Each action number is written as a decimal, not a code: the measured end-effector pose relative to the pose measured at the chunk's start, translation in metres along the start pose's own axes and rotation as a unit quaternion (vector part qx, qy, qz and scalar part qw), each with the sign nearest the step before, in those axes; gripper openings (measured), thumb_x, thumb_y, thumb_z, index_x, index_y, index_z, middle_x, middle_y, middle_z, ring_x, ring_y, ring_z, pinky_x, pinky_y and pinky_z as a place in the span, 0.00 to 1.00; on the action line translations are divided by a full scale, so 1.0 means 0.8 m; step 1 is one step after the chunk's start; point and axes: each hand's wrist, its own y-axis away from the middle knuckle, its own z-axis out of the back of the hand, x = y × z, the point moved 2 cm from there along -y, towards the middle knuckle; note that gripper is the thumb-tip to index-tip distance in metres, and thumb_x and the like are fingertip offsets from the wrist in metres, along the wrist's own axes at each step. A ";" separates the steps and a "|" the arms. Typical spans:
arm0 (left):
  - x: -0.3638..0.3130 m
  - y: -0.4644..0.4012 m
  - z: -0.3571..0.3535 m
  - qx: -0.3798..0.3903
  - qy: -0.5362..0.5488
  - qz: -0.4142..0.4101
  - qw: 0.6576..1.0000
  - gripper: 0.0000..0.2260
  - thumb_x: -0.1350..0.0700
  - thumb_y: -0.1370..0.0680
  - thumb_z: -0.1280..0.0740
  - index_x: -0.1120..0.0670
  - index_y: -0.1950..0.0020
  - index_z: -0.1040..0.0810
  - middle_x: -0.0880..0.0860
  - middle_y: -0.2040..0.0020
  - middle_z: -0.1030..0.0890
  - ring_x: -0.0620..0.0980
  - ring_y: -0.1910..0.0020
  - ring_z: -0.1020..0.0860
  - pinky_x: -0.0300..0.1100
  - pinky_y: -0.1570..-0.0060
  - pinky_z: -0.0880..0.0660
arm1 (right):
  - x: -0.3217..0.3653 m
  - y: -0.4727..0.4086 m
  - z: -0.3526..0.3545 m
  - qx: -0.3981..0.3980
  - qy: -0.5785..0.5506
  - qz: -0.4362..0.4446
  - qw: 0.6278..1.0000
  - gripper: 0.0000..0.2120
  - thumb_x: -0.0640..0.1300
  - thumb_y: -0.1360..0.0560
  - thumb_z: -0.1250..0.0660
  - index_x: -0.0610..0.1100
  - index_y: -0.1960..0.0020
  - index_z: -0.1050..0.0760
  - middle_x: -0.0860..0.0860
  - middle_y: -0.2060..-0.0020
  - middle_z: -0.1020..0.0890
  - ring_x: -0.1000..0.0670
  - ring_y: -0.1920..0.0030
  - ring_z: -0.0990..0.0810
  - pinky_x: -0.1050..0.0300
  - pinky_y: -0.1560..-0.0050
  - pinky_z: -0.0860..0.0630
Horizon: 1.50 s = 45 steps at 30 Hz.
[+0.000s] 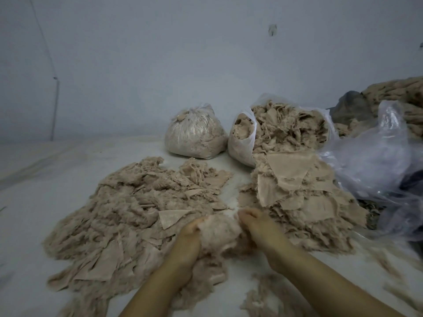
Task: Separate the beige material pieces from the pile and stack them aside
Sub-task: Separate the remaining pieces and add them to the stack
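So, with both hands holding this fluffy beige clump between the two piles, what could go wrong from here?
1. The left hand and right hand grip one fluffy beige clump; pulling may tear it and shed fibres, like the loose beige tufts nearby.
2. The left beige scrap pile and the right beige scrap pile nearly touch, so sorted pieces could mix again.
3. The loose clear plastic bag may slide onto the right pile.

Frayed beige scraps lie in a left pile and right stack.
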 end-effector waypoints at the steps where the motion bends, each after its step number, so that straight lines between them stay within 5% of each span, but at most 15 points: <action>1: -0.001 -0.002 0.004 -0.022 0.016 0.013 1.000 0.13 0.67 0.23 0.40 0.56 0.58 0.18 0.53 0.69 0.17 0.47 0.75 0.21 0.33 0.77 0.28 | 0.001 0.002 0.002 -0.004 0.076 0.056 0.996 0.06 0.49 0.21 0.39 0.49 0.47 0.27 0.52 0.54 0.25 0.55 0.57 0.25 0.61 0.57 0.26; 3: -0.001 -0.006 0.011 -0.035 0.036 0.036 0.998 0.13 0.65 0.23 0.42 0.57 0.62 0.22 0.51 0.77 0.25 0.44 0.83 0.31 0.29 0.82 0.36 | 0.001 0.007 0.002 0.048 0.127 0.142 0.981 0.25 0.62 0.27 0.34 0.57 0.33 0.34 0.59 0.41 0.30 0.61 0.43 0.29 0.61 0.43 0.30; 5: 0.001 -0.006 0.016 -0.025 0.024 0.060 0.998 0.15 0.63 0.23 0.42 0.56 0.68 0.25 0.52 0.78 0.29 0.44 0.82 0.34 0.31 0.81 0.36 | -0.001 0.011 -0.010 0.123 0.168 0.176 0.962 0.38 0.66 0.35 0.29 0.62 0.30 0.40 0.63 0.37 0.32 0.64 0.39 0.32 0.65 0.40 0.32; 7: 0.002 -0.005 0.018 0.015 0.006 0.067 0.998 0.16 0.63 0.26 0.39 0.54 0.74 0.25 0.52 0.80 0.34 0.43 0.83 0.38 0.31 0.83 0.41 | -0.006 0.006 -0.020 0.124 0.190 0.214 0.950 0.26 0.56 0.31 0.27 0.60 0.36 0.33 0.58 0.42 0.25 0.62 0.45 0.26 0.67 0.44 0.30; 9: -0.004 -0.004 0.019 0.032 0.015 0.062 0.997 0.10 0.62 0.30 0.34 0.56 0.72 0.24 0.54 0.78 0.33 0.45 0.82 0.37 0.31 0.81 0.41 | -0.002 -0.002 -0.022 0.085 0.086 0.193 0.974 0.03 0.43 0.25 0.30 0.47 0.52 0.23 0.49 0.58 0.21 0.52 0.62 0.24 0.57 0.57 0.27; 10: -0.008 -0.003 0.019 0.030 0.024 0.055 0.998 0.04 0.60 0.34 0.32 0.59 0.67 0.22 0.57 0.74 0.29 0.48 0.77 0.32 0.34 0.77 0.36 | -0.004 -0.007 -0.019 0.061 0.040 0.171 0.983 0.06 0.41 0.24 0.32 0.42 0.59 0.25 0.47 0.66 0.24 0.50 0.66 0.28 0.55 0.62 0.30; 13: -0.006 -0.006 0.023 0.024 0.080 0.048 0.995 0.15 0.59 0.33 0.31 0.64 0.48 0.23 0.64 0.56 0.23 0.57 0.58 0.24 0.46 0.58 0.28 | -0.006 -0.015 -0.012 0.025 -0.010 0.130 0.991 0.12 0.42 0.21 0.36 0.36 0.60 0.28 0.46 0.68 0.27 0.49 0.65 0.31 0.55 0.62 0.33; 18: 0.000 -0.004 0.010 0.027 0.010 -0.006 1.000 0.07 0.54 0.24 0.34 0.58 0.56 0.24 0.49 0.73 0.25 0.42 0.79 0.29 0.32 0.79 0.33 | -0.020 -0.023 -0.022 -0.050 -0.084 0.051 0.994 0.10 0.40 0.18 0.43 0.38 0.52 0.26 0.44 0.59 0.21 0.49 0.58 0.24 0.54 0.54 0.28; 21: -0.004 0.000 0.008 0.037 -0.042 -0.071 0.996 0.12 0.47 0.29 0.31 0.56 0.60 0.24 0.49 0.71 0.25 0.42 0.74 0.28 0.33 0.74 0.31 | -0.022 -0.022 -0.025 -0.020 -0.120 0.010 0.993 0.14 0.48 0.19 0.39 0.39 0.46 0.22 0.45 0.54 0.16 0.48 0.53 0.18 0.53 0.49 0.22; 26: -0.004 -0.002 0.013 -0.007 0.015 -0.071 0.997 0.13 0.46 0.30 0.32 0.55 0.63 0.21 0.52 0.71 0.24 0.46 0.73 0.27 0.36 0.74 0.30 | -0.018 -0.017 -0.020 -0.058 -0.114 0.036 0.991 0.07 0.42 0.22 0.35 0.40 0.47 0.21 0.46 0.57 0.16 0.52 0.62 0.18 0.64 0.63 0.23; 31: -0.005 -0.007 0.022 -0.039 0.005 -0.063 0.997 0.12 0.45 0.31 0.32 0.50 0.69 0.20 0.47 0.79 0.32 0.42 0.81 0.38 0.33 0.81 0.40 | -0.008 -0.017 -0.010 -0.093 -0.177 0.044 0.979 0.15 0.42 0.25 0.30 0.39 0.40 0.21 0.42 0.44 0.18 0.42 0.42 0.20 0.44 0.37 0.25; 36: -0.011 -0.020 0.061 -0.125 0.181 -0.045 0.974 0.10 0.51 0.28 0.32 0.53 0.65 0.28 0.45 0.80 0.35 0.41 0.84 0.39 0.30 0.84 0.39 | -0.008 -0.027 0.003 -0.124 -0.287 0.032 0.949 0.16 0.43 0.23 0.33 0.39 0.37 0.24 0.40 0.42 0.20 0.43 0.45 0.21 0.46 0.45 0.23; 39: -0.007 -0.019 0.051 -0.071 0.086 -0.037 0.993 0.16 0.43 0.31 0.32 0.56 0.63 0.24 0.47 0.77 0.33 0.41 0.82 0.41 0.31 0.83 0.43 | -0.010 -0.032 0.005 -0.160 -0.269 0.042 0.949 0.16 0.45 0.21 0.37 0.39 0.36 0.25 0.41 0.43 0.19 0.42 0.43 0.21 0.45 0.38 0.26; 42: 0.003 -0.006 0.014 0.060 -0.023 -0.003 0.998 0.25 0.35 0.36 0.28 0.58 0.61 0.21 0.50 0.73 0.31 0.42 0.80 0.42 0.32 0.81 0.45 | -0.010 -0.030 -0.014 -0.175 -0.237 0.065 0.953 0.13 0.44 0.19 0.41 0.37 0.43 0.23 0.40 0.50 0.17 0.43 0.50 0.18 0.50 0.48 0.22; 45: 0.004 0.004 0.001 0.100 -0.100 0.009 0.990 0.17 0.41 0.34 0.27 0.54 0.68 0.19 0.45 0.78 0.31 0.40 0.81 0.39 0.32 0.81 0.42 | -0.011 -0.028 -0.033 -0.169 -0.234 0.068 0.955 0.15 0.45 0.18 0.42 0.37 0.37 0.27 0.40 0.46 0.19 0.43 0.46 0.20 0.46 0.42 0.23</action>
